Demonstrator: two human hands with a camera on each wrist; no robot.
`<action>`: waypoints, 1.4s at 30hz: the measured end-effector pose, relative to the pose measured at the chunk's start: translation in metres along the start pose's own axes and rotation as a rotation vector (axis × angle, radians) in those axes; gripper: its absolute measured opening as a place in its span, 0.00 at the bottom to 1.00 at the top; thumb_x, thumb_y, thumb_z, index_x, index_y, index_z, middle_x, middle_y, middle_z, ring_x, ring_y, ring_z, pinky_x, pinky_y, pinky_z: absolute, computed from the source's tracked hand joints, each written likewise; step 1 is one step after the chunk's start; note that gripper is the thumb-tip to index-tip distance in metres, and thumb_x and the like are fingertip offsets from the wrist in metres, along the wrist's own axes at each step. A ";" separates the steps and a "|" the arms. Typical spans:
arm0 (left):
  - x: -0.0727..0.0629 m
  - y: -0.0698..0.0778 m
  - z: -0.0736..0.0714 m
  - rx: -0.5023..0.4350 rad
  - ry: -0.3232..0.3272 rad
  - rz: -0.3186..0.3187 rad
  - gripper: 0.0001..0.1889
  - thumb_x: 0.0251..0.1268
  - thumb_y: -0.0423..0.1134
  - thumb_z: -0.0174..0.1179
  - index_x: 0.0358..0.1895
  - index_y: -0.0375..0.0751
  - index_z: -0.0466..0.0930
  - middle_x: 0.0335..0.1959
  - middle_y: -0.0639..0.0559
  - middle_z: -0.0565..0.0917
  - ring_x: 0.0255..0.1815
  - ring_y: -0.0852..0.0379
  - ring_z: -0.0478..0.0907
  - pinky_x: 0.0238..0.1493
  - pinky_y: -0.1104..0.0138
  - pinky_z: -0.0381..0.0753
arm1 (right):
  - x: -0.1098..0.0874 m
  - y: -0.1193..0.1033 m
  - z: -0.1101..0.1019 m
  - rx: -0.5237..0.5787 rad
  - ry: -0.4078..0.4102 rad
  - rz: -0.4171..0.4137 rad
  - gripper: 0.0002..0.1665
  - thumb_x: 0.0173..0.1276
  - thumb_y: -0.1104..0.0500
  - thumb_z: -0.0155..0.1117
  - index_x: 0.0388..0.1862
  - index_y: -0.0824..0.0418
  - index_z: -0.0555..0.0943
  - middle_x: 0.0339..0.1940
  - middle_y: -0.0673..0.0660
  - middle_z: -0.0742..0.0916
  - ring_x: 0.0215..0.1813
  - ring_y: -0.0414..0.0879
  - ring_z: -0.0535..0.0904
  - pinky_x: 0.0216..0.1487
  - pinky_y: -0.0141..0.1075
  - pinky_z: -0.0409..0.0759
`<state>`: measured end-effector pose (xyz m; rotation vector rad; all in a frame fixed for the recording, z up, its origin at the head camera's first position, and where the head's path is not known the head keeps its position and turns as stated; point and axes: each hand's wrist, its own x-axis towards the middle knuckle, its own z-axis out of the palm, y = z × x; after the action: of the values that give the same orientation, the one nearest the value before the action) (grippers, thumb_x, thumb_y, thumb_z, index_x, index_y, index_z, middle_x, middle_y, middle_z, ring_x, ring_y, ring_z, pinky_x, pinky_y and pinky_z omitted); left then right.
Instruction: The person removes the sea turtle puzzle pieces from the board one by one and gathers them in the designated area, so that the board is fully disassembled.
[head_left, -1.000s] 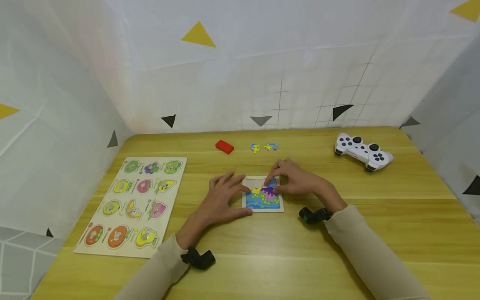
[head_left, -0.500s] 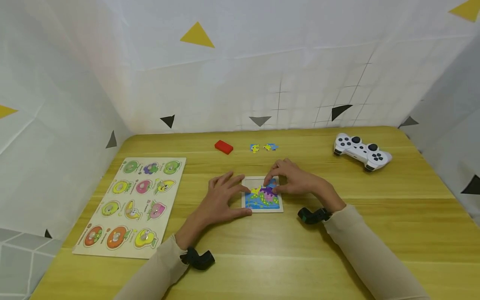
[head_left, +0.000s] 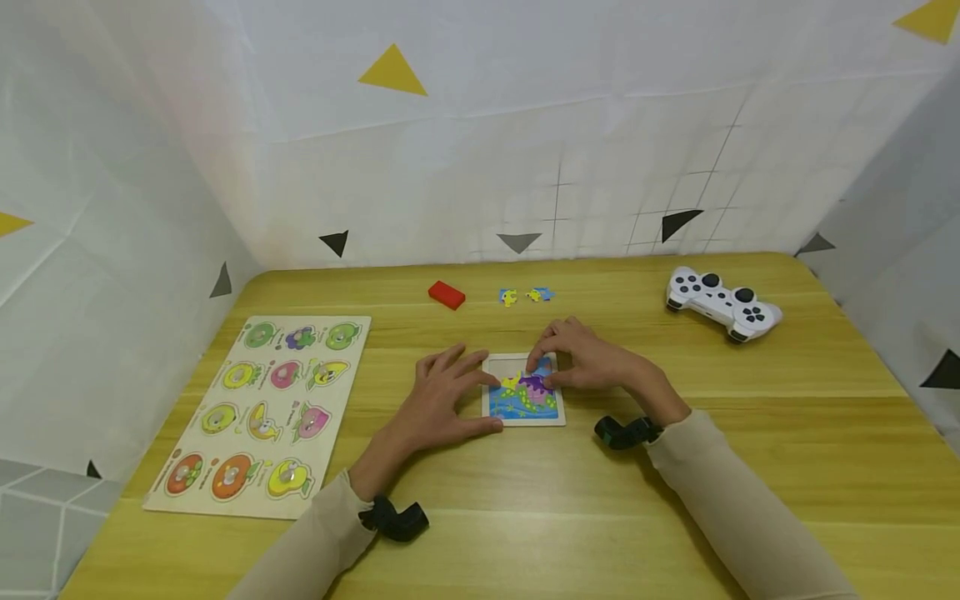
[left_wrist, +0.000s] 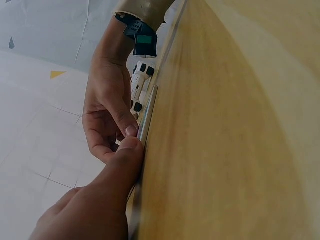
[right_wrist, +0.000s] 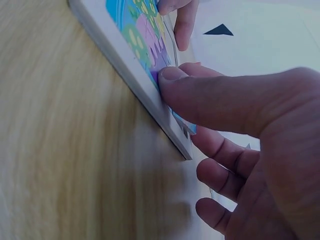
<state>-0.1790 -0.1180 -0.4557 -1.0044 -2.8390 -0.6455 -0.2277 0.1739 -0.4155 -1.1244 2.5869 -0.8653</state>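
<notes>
White sheeting printed with yellow and dark triangles [head_left: 450, 158] is hung behind a yellow wood-grained table [head_left: 487, 517], on whose middle a small square white-rimmed jigsaw tray [head_left: 534, 422] is set. Its left side is touched by the left hand [head_left: 446, 400], thumb and index finger spread wide apart; at its far right, a blue jigsaw piece [head_left: 543, 365] is pinched between the right hand's [head_left: 588, 358] thumb and index finger. From the right wrist, a blue edge is seen standing above the rim, so the piece is probably not seated. If it is pressed while tilted, its tabs could be jammed and the purple section beside it levered up. Since the tray's far left is left bare, joined pieces could be pushed sideways into that gap. Should the left hand's light contact be eased, the tray itself might be slid. Two loose yellow-and-blue jigsaw pieces [head_left: 508, 297], laid beyond, could be nudged by the right knuckles.
</notes>
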 end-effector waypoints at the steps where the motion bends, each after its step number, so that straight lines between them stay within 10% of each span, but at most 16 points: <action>1: 0.000 0.000 0.000 -0.001 0.000 0.001 0.28 0.58 0.73 0.63 0.58 0.68 0.79 0.79 0.54 0.67 0.83 0.39 0.54 0.72 0.42 0.51 | 0.000 0.000 0.000 0.000 -0.001 -0.005 0.14 0.61 0.62 0.76 0.45 0.50 0.87 0.48 0.54 0.83 0.53 0.50 0.69 0.54 0.45 0.62; 19: -0.001 0.000 0.001 -0.003 0.015 0.007 0.28 0.58 0.73 0.63 0.58 0.68 0.79 0.79 0.53 0.67 0.82 0.39 0.55 0.72 0.42 0.52 | 0.002 0.003 -0.002 0.115 -0.029 0.070 0.27 0.63 0.62 0.75 0.61 0.56 0.81 0.49 0.56 0.82 0.49 0.49 0.73 0.53 0.44 0.73; 42: -0.001 0.000 0.002 -0.002 0.022 0.020 0.27 0.58 0.71 0.64 0.58 0.67 0.79 0.79 0.52 0.67 0.82 0.38 0.56 0.71 0.41 0.52 | 0.000 0.011 -0.002 0.134 -0.029 0.115 0.24 0.64 0.60 0.75 0.60 0.48 0.85 0.50 0.50 0.84 0.48 0.46 0.74 0.53 0.43 0.73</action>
<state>-0.1785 -0.1180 -0.4576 -1.0186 -2.8061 -0.6535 -0.2353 0.1808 -0.4203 -0.9356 2.5005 -0.9719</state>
